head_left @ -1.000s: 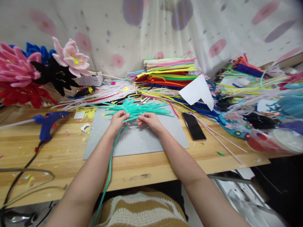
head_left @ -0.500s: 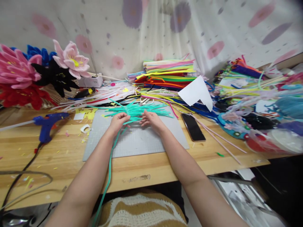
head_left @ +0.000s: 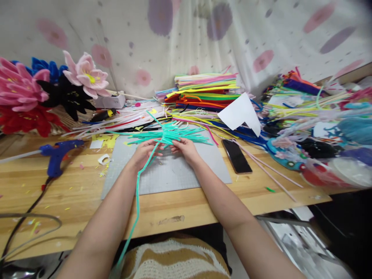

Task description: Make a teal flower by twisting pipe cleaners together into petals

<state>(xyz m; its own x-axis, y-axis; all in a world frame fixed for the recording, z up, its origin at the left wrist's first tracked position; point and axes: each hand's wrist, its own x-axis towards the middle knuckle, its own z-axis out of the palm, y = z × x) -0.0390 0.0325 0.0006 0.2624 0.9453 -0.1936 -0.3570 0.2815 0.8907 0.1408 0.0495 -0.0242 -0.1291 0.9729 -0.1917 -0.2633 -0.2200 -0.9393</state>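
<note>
A sheaf of teal pipe cleaners (head_left: 188,134) lies crosswise over the grey cutting mat, its loose ends fanned to both sides and wrapped around the middle. My left hand (head_left: 145,154) grips the near side of the sheaf left of the wrap, some fingers reaching beneath it. From there a long teal strand (head_left: 137,201) runs down over the table edge toward my lap. At the right of the wrap, my right hand (head_left: 185,150) pinches the sheaf between thumb and fingers. What lies under the fingertips is partly hidden.
Left of the grey cutting mat (head_left: 174,178) lies a blue glue gun (head_left: 56,157); fuzzy flowers (head_left: 90,75) stand behind. On the right are a phone (head_left: 236,156) and pink stems (head_left: 270,172). Stacked pipe cleaners (head_left: 206,91) and a white paper piece (head_left: 241,112) sit at the back.
My right hand has gone from spread fingers beside the sheaf to pinching it. The long strand now crosses over my left fingers, and one end sticks up at the back.
</note>
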